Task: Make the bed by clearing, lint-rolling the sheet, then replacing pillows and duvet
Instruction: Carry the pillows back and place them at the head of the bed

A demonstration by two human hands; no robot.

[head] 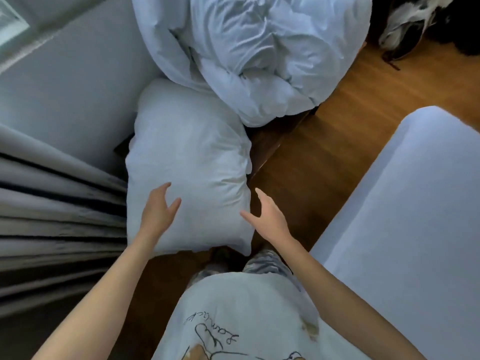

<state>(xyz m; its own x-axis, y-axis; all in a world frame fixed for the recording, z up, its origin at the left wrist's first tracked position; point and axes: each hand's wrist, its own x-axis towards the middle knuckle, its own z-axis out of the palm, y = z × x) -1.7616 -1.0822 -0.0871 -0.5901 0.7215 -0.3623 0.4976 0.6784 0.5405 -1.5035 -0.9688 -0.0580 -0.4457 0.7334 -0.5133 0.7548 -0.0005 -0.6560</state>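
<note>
A strip of bare wooden floor (pixel 322 162) runs diagonally between the bed (pixel 420 216) on the right and the pile of bedding on the left, and it is the only open lane in view. The bed's sheet-covered mattress shows 1 rounded corner toward the top and a long edge slanting down toward the person's legs; nothing lies on the part of it that shows.

1 pillow (pixel 189 162) stands against the wall on the left, its near end just above the person's feet and its right edge meeting the floor strip. Behind it, touching its far end, sits 1 crumpled duvet (pixel 249 53), bundled in a heap that overhangs something dark and low beneath it. Pleated grey curtains (pixel 52 216) close off the left side right up to the pillow's left edge.

2 bare hands reach forward. The left hand (pixel 158 209) is over the pillow's lower part, fingers spread and relaxed, gripping nothing; whether it touches the fabric cannot be told. The right hand (pixel 267 216) is beside the pillow's lower right corner, fingers apart and straight, thumb pointing at the pillow, also holding nothing.

At the top right, well apart from the bed, lies a black-and-white furry shape (pixel 405 19) on the floor.
</note>
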